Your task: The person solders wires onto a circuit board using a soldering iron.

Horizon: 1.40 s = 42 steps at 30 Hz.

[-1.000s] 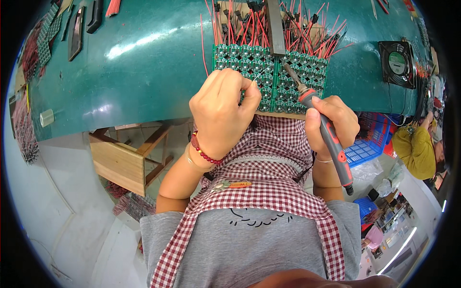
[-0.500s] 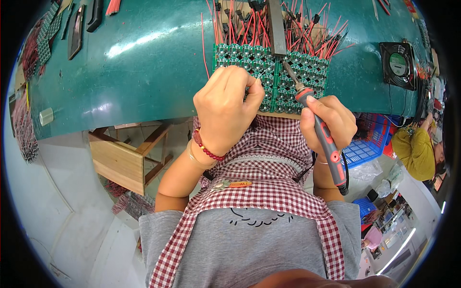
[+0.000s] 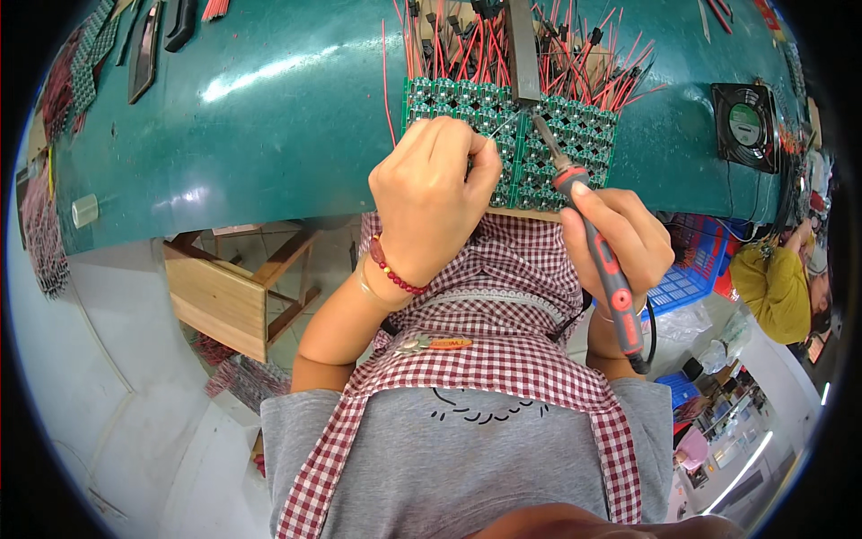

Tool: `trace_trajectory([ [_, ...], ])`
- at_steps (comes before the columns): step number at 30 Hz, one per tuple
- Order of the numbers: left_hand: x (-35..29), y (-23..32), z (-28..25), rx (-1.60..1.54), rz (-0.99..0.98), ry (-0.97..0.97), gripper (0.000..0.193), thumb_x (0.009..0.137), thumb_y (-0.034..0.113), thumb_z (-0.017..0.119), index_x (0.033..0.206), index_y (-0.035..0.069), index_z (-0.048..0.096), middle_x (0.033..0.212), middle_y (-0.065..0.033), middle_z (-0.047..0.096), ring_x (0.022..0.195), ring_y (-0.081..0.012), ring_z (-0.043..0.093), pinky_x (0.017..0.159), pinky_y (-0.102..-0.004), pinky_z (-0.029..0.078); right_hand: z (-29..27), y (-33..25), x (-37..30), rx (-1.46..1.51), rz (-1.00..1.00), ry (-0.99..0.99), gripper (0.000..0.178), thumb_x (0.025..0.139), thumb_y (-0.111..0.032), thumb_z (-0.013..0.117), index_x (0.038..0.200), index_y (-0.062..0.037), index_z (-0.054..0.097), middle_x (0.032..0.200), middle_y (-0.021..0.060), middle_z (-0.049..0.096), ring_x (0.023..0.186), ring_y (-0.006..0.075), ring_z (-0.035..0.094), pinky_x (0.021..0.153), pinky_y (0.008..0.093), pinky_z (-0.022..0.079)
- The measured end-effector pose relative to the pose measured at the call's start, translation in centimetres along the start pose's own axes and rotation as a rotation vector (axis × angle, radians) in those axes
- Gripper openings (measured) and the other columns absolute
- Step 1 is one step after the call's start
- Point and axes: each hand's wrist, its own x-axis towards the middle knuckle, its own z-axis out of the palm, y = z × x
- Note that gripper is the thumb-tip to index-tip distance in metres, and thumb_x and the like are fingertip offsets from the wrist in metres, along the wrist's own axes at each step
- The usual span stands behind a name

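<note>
A panel of small green circuit boards [image 3: 570,148] lies before me on the bench, with red and black wires [image 3: 476,54] standing out along its far side. A flat metal bar [image 3: 522,54] rests over the wires, its near end on the boards. My right hand [image 3: 633,238] is closed around the handle of a grey and red soldering iron [image 3: 603,256]. The iron's tip points at the boards just by the bar's end. Above the left boards, my left hand [image 3: 431,184] pinches a thin, silvery strand of solder wire [image 3: 505,125] that slants toward the tip.
A black fan [image 3: 746,126] stands at the bench's right. Cutters [image 3: 145,54], a dark-handled tool [image 3: 180,27] and a small clear roll [image 3: 84,212] lie on the left. Below are a wooden stool [image 3: 220,301] and a blue crate [image 3: 687,278]. Another person's yellow sleeve [image 3: 768,292] shows far right.
Both hands, the iron and the boards sit slightly farther right in the view. The solder wire now reaches a little closer to the iron's tip. Both grips are the same.
</note>
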Motion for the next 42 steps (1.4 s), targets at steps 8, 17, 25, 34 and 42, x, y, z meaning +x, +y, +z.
trace_trajectory([
  [8,-0.4,0.0,0.1,-0.043,-0.002,0.001,0.020,0.073,-0.003,0.073,0.069,0.006,0.055,0.060,-0.0022,0.052,0.051,-0.0160,0.047,0.048,-0.0307,0.038,-0.2,0.2,-0.3,0.033,0.017,0.063,0.028,0.068,0.005,0.075,0.096,0.0028,0.071,0.070,0.0126,0.066,0.056,0.0224,0.064,0.049,0.0286,0.050],
  [17,-0.6,0.2,-0.6,-0.050,-0.002,0.006,0.021,0.072,-0.005,0.072,0.068,0.005,0.054,0.059,-0.0029,0.050,0.050,-0.0165,0.045,0.047,-0.0306,0.037,-1.0,-0.1,-0.6,0.057,0.003,0.071,0.024,0.069,0.003,0.072,0.093,0.0037,0.070,0.066,0.0122,0.064,0.051,0.0216,0.060,0.045,0.0293,0.047],
  [25,-1.7,0.8,-1.0,-0.062,-0.031,-0.046,0.021,0.070,-0.007,0.071,0.067,0.005,0.054,0.059,-0.0023,0.048,0.050,-0.0160,0.043,0.047,-0.0302,0.036,-0.4,0.0,-1.6,0.102,-0.045,0.080,0.025,0.069,0.002,0.071,0.094,0.0034,0.069,0.065,0.0116,0.062,0.048,0.0214,0.058,0.044,0.0291,0.046],
  [34,-1.6,0.4,-0.4,-0.045,-0.015,-0.041,0.021,0.070,-0.006,0.071,0.067,0.005,0.054,0.059,-0.0022,0.049,0.050,-0.0157,0.043,0.047,-0.0303,0.036,-0.2,-0.2,-1.7,0.058,-0.023,-0.012,0.030,0.069,0.006,0.073,0.099,0.0024,0.070,0.068,0.0091,0.060,0.053,0.0204,0.058,0.046,0.0295,0.046],
  [42,-1.5,0.4,-0.3,-0.028,-0.019,-0.061,0.023,0.071,-0.002,0.073,0.069,0.007,0.052,0.062,-0.0037,0.051,0.054,-0.0200,0.050,0.048,-0.0333,0.040,-0.3,-0.1,-1.7,0.043,-0.062,-0.049,0.031,0.069,0.005,0.076,0.099,0.0020,0.071,0.070,0.0092,0.061,0.054,0.0200,0.059,0.046,0.0286,0.046],
])
